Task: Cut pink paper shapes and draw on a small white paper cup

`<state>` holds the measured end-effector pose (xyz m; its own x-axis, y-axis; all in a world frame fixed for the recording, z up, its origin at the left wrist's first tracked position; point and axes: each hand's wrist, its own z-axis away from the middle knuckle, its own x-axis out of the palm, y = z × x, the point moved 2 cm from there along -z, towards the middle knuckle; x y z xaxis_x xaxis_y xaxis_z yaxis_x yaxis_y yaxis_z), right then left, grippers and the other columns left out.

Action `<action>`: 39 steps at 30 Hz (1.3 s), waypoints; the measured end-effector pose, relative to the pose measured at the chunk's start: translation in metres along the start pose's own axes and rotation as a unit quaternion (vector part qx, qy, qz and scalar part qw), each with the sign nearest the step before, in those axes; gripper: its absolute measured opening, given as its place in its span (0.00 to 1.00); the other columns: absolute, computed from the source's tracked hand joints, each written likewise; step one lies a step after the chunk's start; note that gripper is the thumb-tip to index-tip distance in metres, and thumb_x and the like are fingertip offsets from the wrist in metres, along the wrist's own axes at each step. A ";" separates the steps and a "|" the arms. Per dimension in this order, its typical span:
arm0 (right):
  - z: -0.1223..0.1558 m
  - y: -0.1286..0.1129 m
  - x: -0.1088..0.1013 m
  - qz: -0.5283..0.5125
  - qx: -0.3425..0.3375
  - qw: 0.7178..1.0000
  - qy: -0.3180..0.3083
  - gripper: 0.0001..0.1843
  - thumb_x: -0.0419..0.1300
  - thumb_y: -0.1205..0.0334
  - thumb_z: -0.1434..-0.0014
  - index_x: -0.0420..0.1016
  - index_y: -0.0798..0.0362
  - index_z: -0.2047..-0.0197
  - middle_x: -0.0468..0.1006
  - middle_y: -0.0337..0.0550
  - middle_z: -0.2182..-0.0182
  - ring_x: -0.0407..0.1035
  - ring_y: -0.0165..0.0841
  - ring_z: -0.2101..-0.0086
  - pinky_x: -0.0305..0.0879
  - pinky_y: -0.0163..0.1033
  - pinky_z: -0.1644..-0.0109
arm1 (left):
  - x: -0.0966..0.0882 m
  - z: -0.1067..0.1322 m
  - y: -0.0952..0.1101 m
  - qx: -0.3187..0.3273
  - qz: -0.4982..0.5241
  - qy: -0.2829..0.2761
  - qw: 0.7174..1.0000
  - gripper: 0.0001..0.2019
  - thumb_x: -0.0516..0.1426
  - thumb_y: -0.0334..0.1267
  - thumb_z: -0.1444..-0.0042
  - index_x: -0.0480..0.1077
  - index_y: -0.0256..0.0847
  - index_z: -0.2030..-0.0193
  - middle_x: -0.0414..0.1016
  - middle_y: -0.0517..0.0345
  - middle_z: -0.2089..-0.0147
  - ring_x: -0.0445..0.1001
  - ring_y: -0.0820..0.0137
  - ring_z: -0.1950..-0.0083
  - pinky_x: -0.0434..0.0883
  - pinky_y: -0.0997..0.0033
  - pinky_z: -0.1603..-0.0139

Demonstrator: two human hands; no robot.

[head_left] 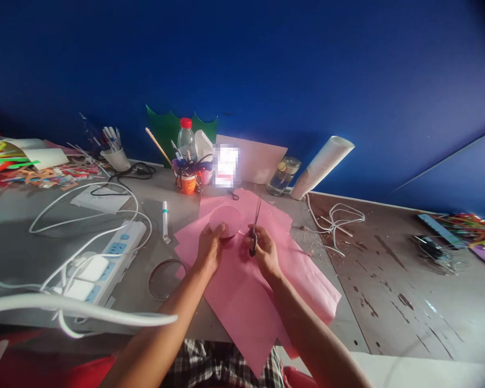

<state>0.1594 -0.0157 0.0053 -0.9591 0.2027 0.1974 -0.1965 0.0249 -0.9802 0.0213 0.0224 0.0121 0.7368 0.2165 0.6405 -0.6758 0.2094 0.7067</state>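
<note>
My left hand (212, 247) pinches a round pink paper disc (226, 218) at its lower edge, thumb on top. Just to the right, my right hand (265, 249) is closed around the dark handles of a pair of scissors (254, 231). Their blades point up and away, beside the disc and apart from it. Beneath both hands lie several overlapping sheets of pink paper (242, 302), which reach over the table's front edge toward my lap.
A tape roll (149, 283), a white marker (165, 218) and a power strip (117, 253) lie left. Behind stand a red-capped bottle (186, 139), a blurred bright screen (227, 165), a glass jar (283, 175) and stacked paper cups (321, 167). Paper scraps (73, 172) cover the far left.
</note>
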 end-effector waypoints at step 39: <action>-0.002 -0.005 -0.014 0.269 -0.052 0.959 -0.067 0.21 0.63 0.57 0.52 0.83 0.57 0.56 0.78 0.43 0.72 0.68 0.33 0.71 0.65 0.38 0.65 | -0.005 0.000 0.003 -0.017 -0.111 0.036 0.993 0.18 0.70 0.41 0.64 0.70 0.36 0.69 0.72 0.62 0.75 0.69 0.73 0.74 0.68 0.71 0.73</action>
<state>0.1737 -0.0171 0.0074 -0.9347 0.0856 -0.3449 0.3498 0.0503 -0.9355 0.0153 0.0222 0.0108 0.8652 0.2284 0.4464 -0.4982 0.2906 0.8169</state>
